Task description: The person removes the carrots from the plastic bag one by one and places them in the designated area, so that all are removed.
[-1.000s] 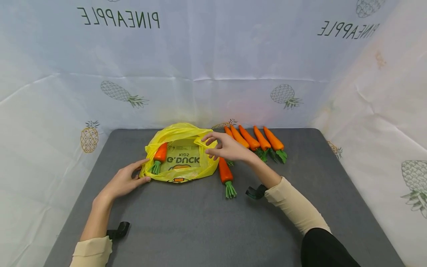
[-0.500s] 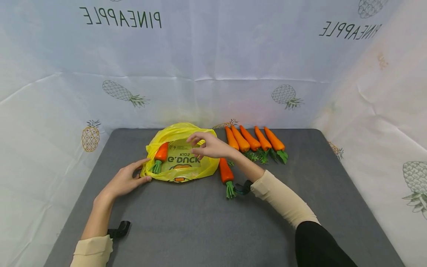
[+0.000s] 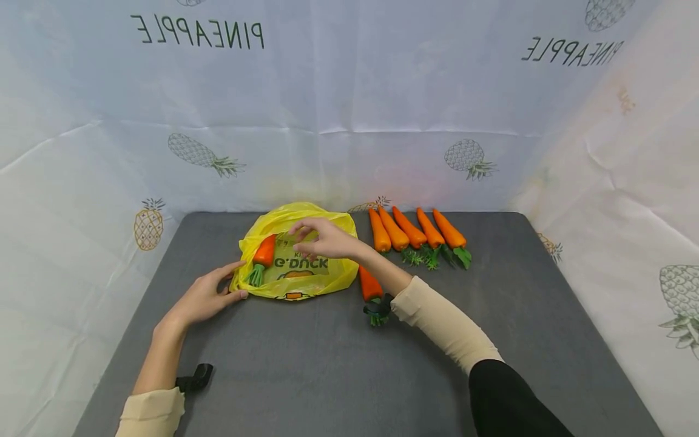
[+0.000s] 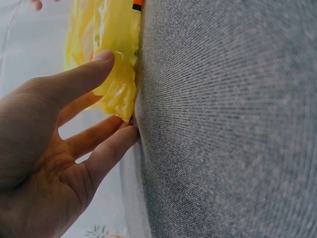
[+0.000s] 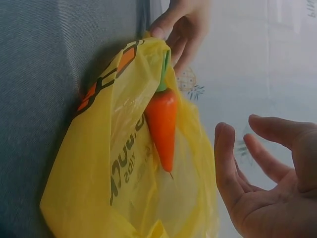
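Observation:
A yellow plastic bag (image 3: 341, 278) lies with its mouth open on the table, and one orange carrot (image 3: 266, 250) with a green top is inside at its left. In the right wrist view the carrot (image 5: 162, 116) shows whole within the bag. My left hand (image 3: 203, 295) rests at the bag's left edge, its fingertips and thumb against the plastic (image 4: 119, 87) in the left wrist view. Above the bag's mouth hovers my right hand (image 3: 326, 238), fingers loosely bent with nothing between them. A second carrot (image 3: 369, 283) lies just right of the bag, partly behind the right forearm and wrist mount.
Several more carrots (image 3: 411, 230) lie side by side toward the back right of the grey table (image 3: 284, 370). A white cloth (image 3: 349, 164) printed with pineapples hangs behind and at both sides. Dark camera mounts (image 3: 195, 377) stick out from the wrists.
My right hand has moved left, from the bag's right edge to over its mouth, and its forearm now covers part of the nearby carrot. The left hand has stayed in place.

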### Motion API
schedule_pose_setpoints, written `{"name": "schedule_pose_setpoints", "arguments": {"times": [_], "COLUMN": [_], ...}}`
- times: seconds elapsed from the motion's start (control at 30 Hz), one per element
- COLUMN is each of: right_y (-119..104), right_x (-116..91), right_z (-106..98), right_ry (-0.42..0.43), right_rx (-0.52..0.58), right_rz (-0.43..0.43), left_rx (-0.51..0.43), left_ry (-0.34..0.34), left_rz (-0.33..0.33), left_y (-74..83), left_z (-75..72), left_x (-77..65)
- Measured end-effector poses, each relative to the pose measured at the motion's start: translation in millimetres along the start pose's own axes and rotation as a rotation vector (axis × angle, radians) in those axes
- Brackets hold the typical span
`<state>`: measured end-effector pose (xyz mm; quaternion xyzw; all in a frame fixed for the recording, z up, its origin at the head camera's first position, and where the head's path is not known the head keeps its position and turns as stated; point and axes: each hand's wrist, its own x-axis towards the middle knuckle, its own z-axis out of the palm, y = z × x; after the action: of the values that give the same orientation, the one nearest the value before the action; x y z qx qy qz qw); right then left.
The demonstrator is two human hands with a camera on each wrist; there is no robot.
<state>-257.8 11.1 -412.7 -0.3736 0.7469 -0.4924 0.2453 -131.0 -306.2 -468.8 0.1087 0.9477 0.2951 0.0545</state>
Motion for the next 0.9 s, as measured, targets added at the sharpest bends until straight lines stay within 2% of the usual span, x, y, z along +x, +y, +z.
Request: {"name": "schedule_pose_setpoints", "arguments": {"times": [0.33,0.57,0.77,0.9], "right_y": [3.9,7.4,11.1,15.9], "right_x": [26.9,39.9,48.3,54.7], "right_z": [23.6,41.0,51.9,56.1], "right_ry": [-0.033,-0.034,-0.048,-0.07], "right_rx": [-0.029,-0.033,-0.116,-0.224], "right_rz": [-0.025,0.049,0.049,0.053], "left_rx": [0.004,0.002,-0.004,-0.003], "left_ry": [0.001,0.004,0.001,0.003], "left_rz": [0.002,0.005,0.0,0.0], "left_y": [0.1,0.3,1.2,0.9], "left_z": [0.6,0.0,0.2,0.4], "left_x": [0.7,-0.8,-0.5,-0.4]}}
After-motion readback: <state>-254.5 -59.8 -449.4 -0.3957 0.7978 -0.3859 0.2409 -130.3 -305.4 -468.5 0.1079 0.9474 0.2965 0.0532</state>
